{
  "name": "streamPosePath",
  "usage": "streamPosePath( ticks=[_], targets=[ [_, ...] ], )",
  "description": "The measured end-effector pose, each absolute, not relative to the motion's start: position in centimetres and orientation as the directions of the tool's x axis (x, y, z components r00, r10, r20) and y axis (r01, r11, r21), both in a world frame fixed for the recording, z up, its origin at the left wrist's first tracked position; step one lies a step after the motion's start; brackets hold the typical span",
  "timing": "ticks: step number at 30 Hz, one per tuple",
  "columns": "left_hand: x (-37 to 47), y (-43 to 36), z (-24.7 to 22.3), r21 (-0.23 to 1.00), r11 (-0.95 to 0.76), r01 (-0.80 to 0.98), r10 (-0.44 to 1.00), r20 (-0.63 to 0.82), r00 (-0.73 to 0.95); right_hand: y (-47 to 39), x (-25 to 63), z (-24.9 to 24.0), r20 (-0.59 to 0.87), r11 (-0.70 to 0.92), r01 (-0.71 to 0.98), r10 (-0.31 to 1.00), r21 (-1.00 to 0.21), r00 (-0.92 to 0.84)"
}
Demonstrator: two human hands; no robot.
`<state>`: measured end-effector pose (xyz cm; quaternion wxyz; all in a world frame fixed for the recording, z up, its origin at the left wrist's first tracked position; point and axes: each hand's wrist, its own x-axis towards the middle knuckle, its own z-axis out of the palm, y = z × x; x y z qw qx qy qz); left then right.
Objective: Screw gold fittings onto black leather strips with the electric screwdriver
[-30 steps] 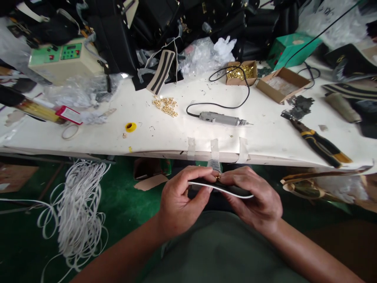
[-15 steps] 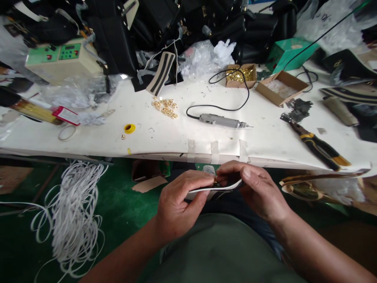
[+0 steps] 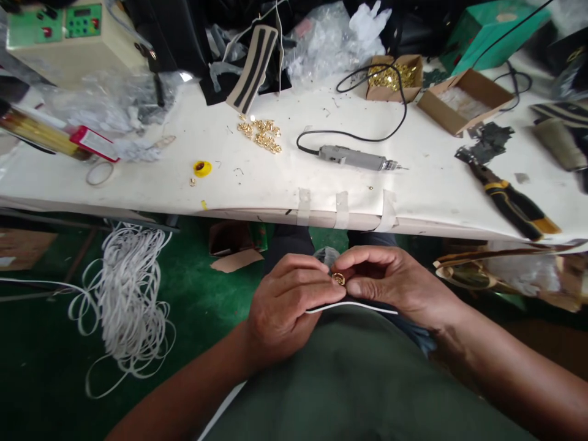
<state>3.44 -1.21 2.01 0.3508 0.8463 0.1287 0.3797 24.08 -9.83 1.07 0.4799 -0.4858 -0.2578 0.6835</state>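
Note:
Over my lap, below the table edge, my left hand (image 3: 289,300) grips a thin dark piece with a white edge (image 3: 362,304); most of it is hidden by the fingers. A small gold metal fitting (image 3: 339,279) shows between the fingertips of both hands. My right hand (image 3: 390,278) is closed, its thumb and index finger at the right side of the fitting. On the table lie a grey corded rotary tool (image 3: 353,158), loose gold fittings (image 3: 263,135) and a yellow ring-shaped item (image 3: 202,168).
Black-and-yellow pliers (image 3: 517,205) lie at the right beside dark metal plates (image 3: 489,144). Behind are a box of gold parts (image 3: 395,76) and an open cardboard box (image 3: 466,101). White cord (image 3: 131,294) is heaped on the green floor at left.
The view has tipped downward. The dark piece sits lower and flatter in my hands, and the gold fitting shows more clearly. My right thumb and fingers have closed in toward the fitting.

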Motion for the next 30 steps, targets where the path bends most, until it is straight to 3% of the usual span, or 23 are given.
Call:
streamPosePath(
  ticks=[3,8,11,17,20,25,30],
  targets=[
    [3.0,-1.7,1.7,0.687,-0.726,-0.028,0.492,0.547,0.678,-9.9,24.2,0.8,-0.371,-0.387,-0.322,0.922,-0.864,-0.113],
    [2.4,-2.2,1.0,0.734,-0.678,-0.038,0.496,0.494,0.714,-9.7,24.4,0.3,-0.165,-0.189,-0.094,0.961,-0.977,-0.223],
    [2.0,-2.3,0.8,0.76,-0.649,-0.031,0.503,0.459,0.732,-9.8,24.1,-0.2,-0.124,-0.123,0.017,0.968,-0.992,-0.218],
    [1.2,-2.5,0.5,0.827,-0.562,0.017,0.555,0.363,0.749,-10.9,23.4,-0.6,-0.351,-0.367,-0.122,0.926,-0.922,-0.135],
    [1.0,-2.6,0.2,0.835,-0.549,0.041,0.558,0.329,0.762,-11.4,23.1,-0.8,-0.382,-0.398,-0.164,0.917,-0.903,-0.117],
    [0.8,-2.8,-0.4,0.785,-0.616,0.059,0.502,0.334,0.798,-11.9,22.6,-1.2,-0.349,-0.358,-0.084,0.931,-0.93,-0.104],
    [0.9,-2.9,-0.5,0.753,-0.657,0.052,0.485,0.369,0.793,-11.9,22.8,-1.3,-0.171,-0.168,0.034,0.978,-0.985,-0.121]
  ],
)
